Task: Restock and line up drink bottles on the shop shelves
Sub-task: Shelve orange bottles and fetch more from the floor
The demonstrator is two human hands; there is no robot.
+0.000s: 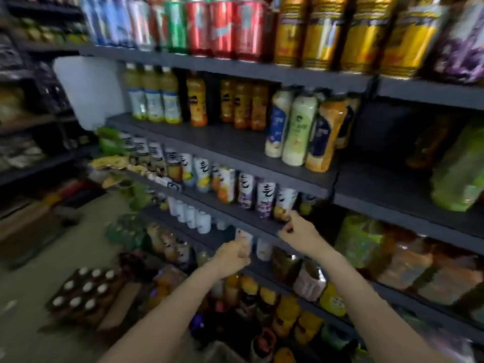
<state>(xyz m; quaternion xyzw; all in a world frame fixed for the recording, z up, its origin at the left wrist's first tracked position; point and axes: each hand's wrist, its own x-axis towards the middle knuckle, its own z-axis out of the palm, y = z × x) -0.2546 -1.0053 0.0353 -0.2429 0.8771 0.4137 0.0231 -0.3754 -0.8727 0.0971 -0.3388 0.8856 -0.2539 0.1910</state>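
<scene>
1. Bottles w/ white labels and black script (pixel 246 191) stand in a front row on the third shelf (pixel 251 218), running from far left to approx. the shelf's right end. Row looks mostly even, though the frame is blurred.
2. Right hand (pixel 298 229) is at the last bottle in that row (pixel 284 204), fingers curled at its base by the shelf edge. Looks like a pinch on the bottle's bottom, but blur means I can't tell for sure whether it grips or only touches.
3. Left hand (pixel 235 254) is one shelf lower, fingers curled round a white bottle (pixel 243 238) at the front edge. Firm hold, thumb up, as far as I can see.
4. Done so far, judging by how things lie: upper shelves are full, cans (pixel 222 27) on top, juice bottles (pixel 199 100) below, third-shelf row filled and near lined up.
5. Left to do: fourth shelf has gaps. Small white bottles (pixel 193 216) sit at its left, only a couple near the left hand, dark space between.
6. Floor stock remains: a tray of white-capped bottles (pixel 83 289) sits unopened-looking at lower left, well apart from the shelves. More mixed bottles (pixel 285 310) crowd the bottom shelf, not neatly faced.
7. Est.: task is mid-way. Next likely needs the end bottle nudged flush w/ its neighbours, then the lower row filled out.
</scene>
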